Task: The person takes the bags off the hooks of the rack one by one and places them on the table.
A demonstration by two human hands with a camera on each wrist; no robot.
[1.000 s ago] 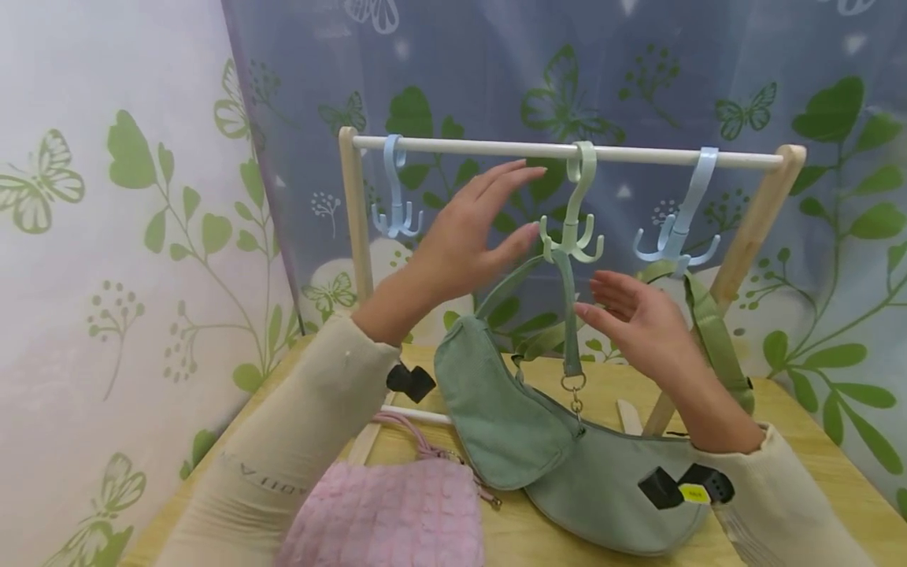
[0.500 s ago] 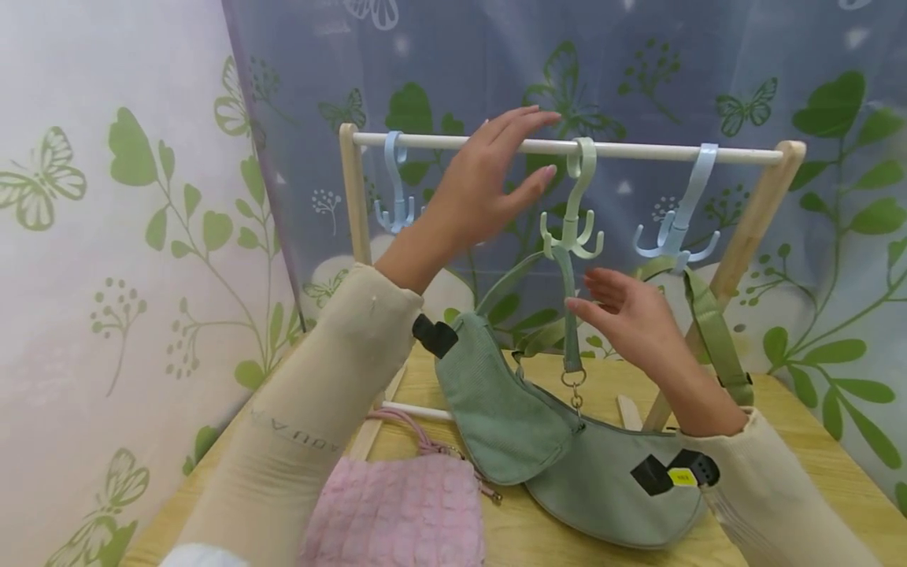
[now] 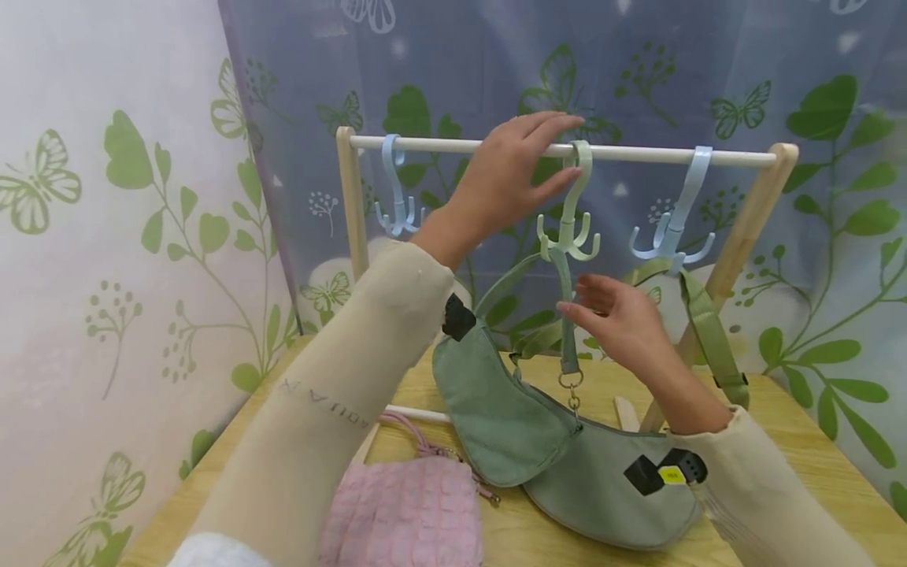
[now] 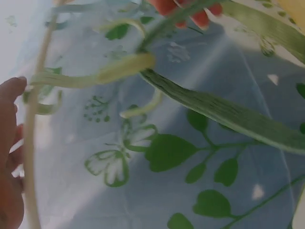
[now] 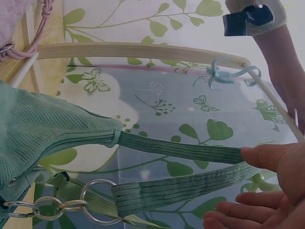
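My left hand (image 3: 506, 173) is at the white rail (image 3: 638, 153), fingers straight, beside the top of a pale green four-pronged hook (image 3: 569, 224). A green corduroy shoulder bag (image 3: 496, 409) hangs from that hook by its strap (image 3: 566, 299). My right hand (image 3: 623, 319) is beside the strap below the hook, fingers loosely bent, palm inward. In the right wrist view its thumb (image 5: 267, 157) overlaps the strap; contact cannot be told. The left wrist view shows the strap (image 4: 219, 107) looped at the hook, with the left fingers (image 4: 12, 90) by the rail.
Behind the corduroy bag is a grey-green bag (image 3: 623, 488); an olive strap (image 3: 712, 339) hangs on the right blue hook (image 3: 673, 236). Another blue hook (image 3: 399, 213) hangs at left. A pink bag (image 3: 411, 512) lies in front on the wooden table (image 3: 524, 539).
My left hand has moved up and right, from beside the hook's prongs to the rail at its top. My right hand has shifted slightly left along with the view.
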